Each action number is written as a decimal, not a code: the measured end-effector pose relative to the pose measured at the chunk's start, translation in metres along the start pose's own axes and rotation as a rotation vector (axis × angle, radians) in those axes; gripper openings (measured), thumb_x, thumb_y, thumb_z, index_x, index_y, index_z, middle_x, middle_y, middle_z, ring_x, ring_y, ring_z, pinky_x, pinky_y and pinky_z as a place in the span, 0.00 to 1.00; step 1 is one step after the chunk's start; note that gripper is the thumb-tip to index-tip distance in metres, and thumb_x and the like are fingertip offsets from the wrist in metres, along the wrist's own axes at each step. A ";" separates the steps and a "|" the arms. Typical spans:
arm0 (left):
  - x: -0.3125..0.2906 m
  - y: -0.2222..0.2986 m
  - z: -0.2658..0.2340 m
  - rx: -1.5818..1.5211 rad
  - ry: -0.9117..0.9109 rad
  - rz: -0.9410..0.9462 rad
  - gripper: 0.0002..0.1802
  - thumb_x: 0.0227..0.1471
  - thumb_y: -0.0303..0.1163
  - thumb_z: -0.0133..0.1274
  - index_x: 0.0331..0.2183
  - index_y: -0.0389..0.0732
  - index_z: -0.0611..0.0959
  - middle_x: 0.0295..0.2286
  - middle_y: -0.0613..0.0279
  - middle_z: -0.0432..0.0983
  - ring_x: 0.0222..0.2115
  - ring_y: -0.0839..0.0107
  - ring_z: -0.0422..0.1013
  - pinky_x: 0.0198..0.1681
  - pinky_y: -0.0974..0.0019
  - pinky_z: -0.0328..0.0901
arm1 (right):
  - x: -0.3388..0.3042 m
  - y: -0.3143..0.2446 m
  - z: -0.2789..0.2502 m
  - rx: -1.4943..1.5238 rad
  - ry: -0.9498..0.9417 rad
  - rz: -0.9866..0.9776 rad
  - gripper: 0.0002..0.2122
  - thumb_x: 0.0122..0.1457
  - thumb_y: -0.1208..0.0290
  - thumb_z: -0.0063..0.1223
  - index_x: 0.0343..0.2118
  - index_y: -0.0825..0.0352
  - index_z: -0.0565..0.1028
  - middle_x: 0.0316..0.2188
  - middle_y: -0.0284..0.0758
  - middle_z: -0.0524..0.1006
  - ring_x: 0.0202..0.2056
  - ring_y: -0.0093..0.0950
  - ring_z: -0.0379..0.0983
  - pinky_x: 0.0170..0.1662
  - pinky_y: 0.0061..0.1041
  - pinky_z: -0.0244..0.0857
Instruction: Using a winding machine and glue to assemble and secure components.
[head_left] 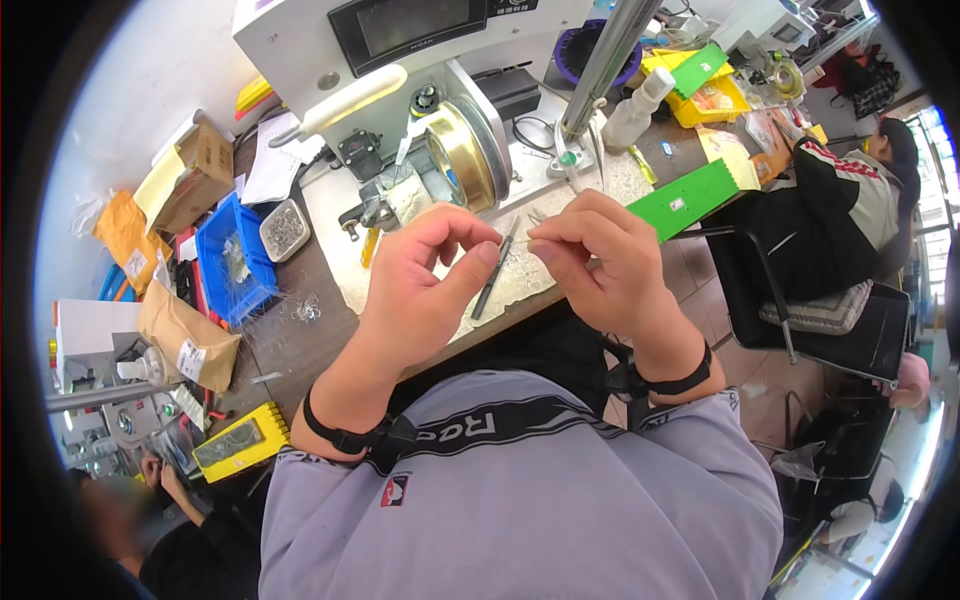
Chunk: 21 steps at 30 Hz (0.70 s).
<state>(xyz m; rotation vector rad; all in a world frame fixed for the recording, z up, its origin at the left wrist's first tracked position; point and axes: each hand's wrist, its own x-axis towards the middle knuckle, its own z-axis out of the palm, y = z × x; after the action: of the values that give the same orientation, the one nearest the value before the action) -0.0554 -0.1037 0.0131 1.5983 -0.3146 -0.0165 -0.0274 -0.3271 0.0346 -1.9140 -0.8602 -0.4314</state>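
Note:
My left hand [418,275] and my right hand [607,258] are raised close together over the near edge of the workbench, each in a pinch. A thin yellowish strand [522,240] shows at the right fingertips and points toward the left ones. Whatever the left fingertips hold is too small to make out. Below and between the hands a dark pen-like tool [487,287] lies on the pale, worn work mat [335,250]. Behind the fingers stands a white machine [290,50] with a screen, a brass-coloured wheel [460,158] and a pale lever handle [355,98].
To the left are a blue bin [235,262], a metal tin of small parts [285,232], a cardboard box [200,175] and paper packets. A green tray [690,200], a white bottle [640,110] and a metal post [608,70] are on the right. Other people sit on both sides.

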 end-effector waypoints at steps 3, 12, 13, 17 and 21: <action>0.001 0.005 0.006 0.132 0.016 0.074 0.09 0.55 0.23 0.64 0.39 0.35 0.82 0.37 0.66 0.76 0.35 0.78 0.67 0.40 0.72 0.61 | -0.001 -0.001 -0.001 0.056 0.003 0.057 0.03 0.57 0.78 0.64 0.33 0.67 0.80 0.25 0.33 0.75 0.22 0.25 0.71 0.25 0.24 0.63; 0.002 0.010 0.012 0.353 0.100 0.338 0.09 0.52 0.21 0.65 0.36 0.38 0.83 0.34 0.60 0.79 0.35 0.71 0.73 0.38 0.69 0.65 | -0.004 0.004 0.001 0.187 -0.078 0.174 0.02 0.59 0.77 0.62 0.33 0.68 0.80 0.24 0.32 0.74 0.23 0.22 0.68 0.26 0.22 0.61; 0.004 0.010 0.013 0.354 0.098 0.339 0.09 0.52 0.21 0.65 0.36 0.38 0.83 0.34 0.60 0.79 0.35 0.71 0.73 0.38 0.69 0.65 | -0.004 0.005 0.001 0.204 -0.090 0.184 0.02 0.60 0.76 0.62 0.34 0.68 0.80 0.24 0.32 0.74 0.23 0.22 0.68 0.27 0.22 0.61; 0.005 0.010 0.011 0.352 0.125 0.386 0.07 0.51 0.21 0.65 0.34 0.36 0.84 0.33 0.57 0.78 0.33 0.64 0.76 0.36 0.66 0.70 | -0.003 0.004 -0.001 0.221 -0.083 0.177 0.03 0.59 0.76 0.63 0.35 0.67 0.81 0.24 0.32 0.74 0.23 0.22 0.68 0.27 0.22 0.61; 0.005 0.010 0.011 0.351 0.128 0.384 0.06 0.52 0.21 0.64 0.34 0.36 0.84 0.33 0.57 0.78 0.33 0.64 0.76 0.36 0.67 0.70 | -0.002 0.003 -0.002 0.167 -0.057 0.165 0.05 0.59 0.76 0.65 0.37 0.67 0.82 0.25 0.32 0.74 0.23 0.23 0.68 0.26 0.23 0.61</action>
<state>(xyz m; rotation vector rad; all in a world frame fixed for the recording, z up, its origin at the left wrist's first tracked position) -0.0548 -0.1154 0.0232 1.8500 -0.5422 0.4559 -0.0270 -0.3308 0.0326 -1.8328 -0.7441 -0.2000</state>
